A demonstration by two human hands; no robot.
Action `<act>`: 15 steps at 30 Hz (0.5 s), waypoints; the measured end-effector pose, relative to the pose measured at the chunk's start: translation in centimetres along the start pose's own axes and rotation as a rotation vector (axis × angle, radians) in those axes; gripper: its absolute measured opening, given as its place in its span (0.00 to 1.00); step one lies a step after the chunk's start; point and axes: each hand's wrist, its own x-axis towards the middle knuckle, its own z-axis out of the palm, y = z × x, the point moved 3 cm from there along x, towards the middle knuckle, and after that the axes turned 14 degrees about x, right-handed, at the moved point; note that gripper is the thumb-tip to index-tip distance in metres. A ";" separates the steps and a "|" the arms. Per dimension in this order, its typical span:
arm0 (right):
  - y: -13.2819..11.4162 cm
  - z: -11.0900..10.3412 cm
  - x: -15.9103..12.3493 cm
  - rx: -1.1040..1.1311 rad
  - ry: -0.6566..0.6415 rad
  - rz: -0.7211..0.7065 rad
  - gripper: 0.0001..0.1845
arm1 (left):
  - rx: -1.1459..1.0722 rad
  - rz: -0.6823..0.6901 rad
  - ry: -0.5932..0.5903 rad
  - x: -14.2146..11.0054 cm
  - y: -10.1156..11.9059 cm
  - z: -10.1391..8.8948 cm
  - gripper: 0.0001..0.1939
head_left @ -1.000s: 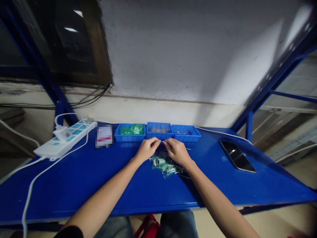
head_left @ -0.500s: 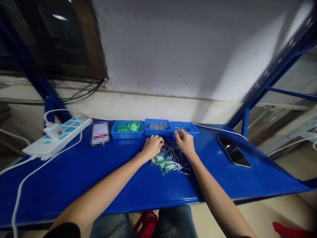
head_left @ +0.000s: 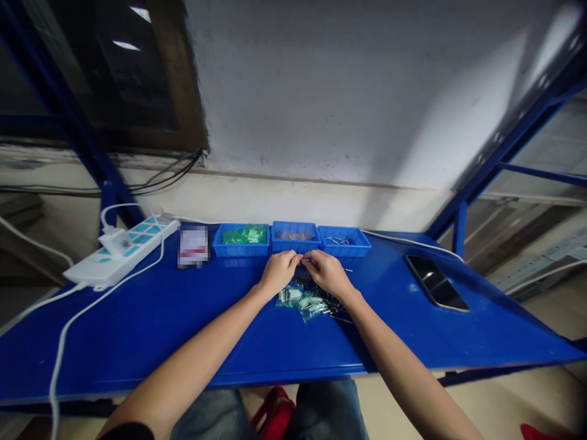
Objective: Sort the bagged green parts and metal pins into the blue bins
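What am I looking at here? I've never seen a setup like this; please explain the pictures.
No machine here: these are a person's bare left hand and right hand. Every picture comes from one camera on that person's head, looking forward and down.

On the blue table stand three bins: the left bin holds green items, the middle bin small brownish ones, the right bin thin metal pieces. Nearer lie green packets, a power strip at left and a phone at right.

The right fingertips pinch a thin piece; whether the left ones grip it, I can't tell.
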 end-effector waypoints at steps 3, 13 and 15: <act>0.0 0.0 0.1 0.020 0.011 -0.006 0.09 | -0.070 0.012 0.060 -0.2 0.4 -0.5 0.12; 0.1 -0.3 0.0 0.126 0.035 0.023 0.08 | -0.089 0.003 0.046 -0.2 0.5 -0.7 0.16; 0.1 -0.2 0.0 0.118 0.028 0.016 0.07 | -0.101 -0.004 0.038 -0.2 0.5 -0.7 0.15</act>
